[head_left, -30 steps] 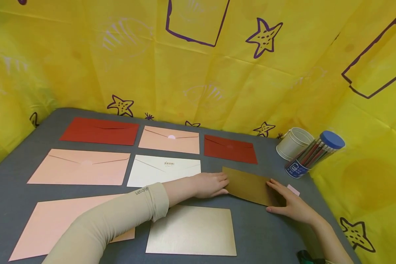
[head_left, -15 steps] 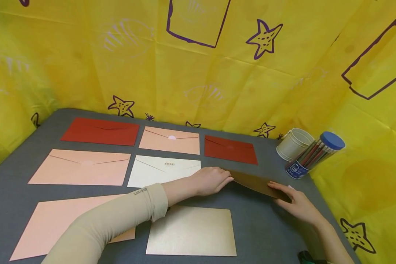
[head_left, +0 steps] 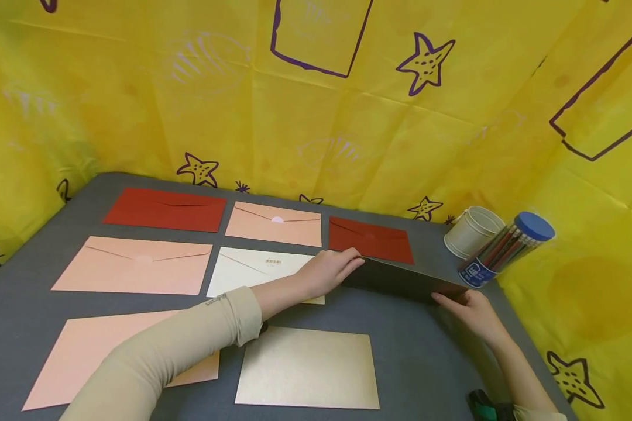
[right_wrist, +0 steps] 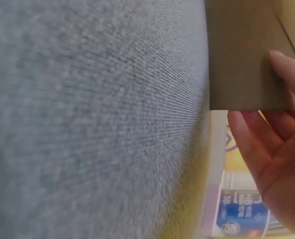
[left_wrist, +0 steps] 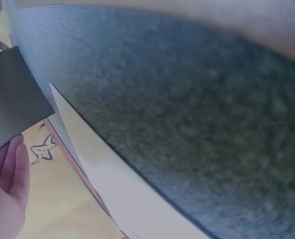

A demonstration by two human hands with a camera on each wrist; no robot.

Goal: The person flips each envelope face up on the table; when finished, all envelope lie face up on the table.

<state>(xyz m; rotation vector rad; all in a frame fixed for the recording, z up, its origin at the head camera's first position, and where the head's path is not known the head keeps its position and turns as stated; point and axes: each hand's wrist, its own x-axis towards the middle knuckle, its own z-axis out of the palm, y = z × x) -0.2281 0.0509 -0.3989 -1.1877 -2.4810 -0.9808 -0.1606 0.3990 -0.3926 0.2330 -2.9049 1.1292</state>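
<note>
Both hands hold the brown envelope [head_left: 400,280] raised on edge off the grey surface [head_left: 421,362], its dark underside turned toward the camera. The left hand [head_left: 329,272] grips the envelope's end at nine o'clock, fingers curled over the top edge, while the right hand [head_left: 471,313] pinches the opposite end at three o'clock, thumb on the near face and fingers behind. In the right wrist view the thumb lies on the brown card and the other fingers wrap under its corner; the left wrist view is blurred, so that hand's grip seems closed on the edge but is hard to confirm there. The envelope stands at about two o'clock from the middle of the surface, just in front of the small red envelope [head_left: 371,240] at its twelve o'clock. The white envelope [head_left: 253,269] lies at its nine o'clock, partly under the left wrist. The gold card [head_left: 308,368] lies at seven o'clock. A pencil tube [head_left: 502,245] and a white cup [head_left: 471,231] sit at its two o'clock
</note>
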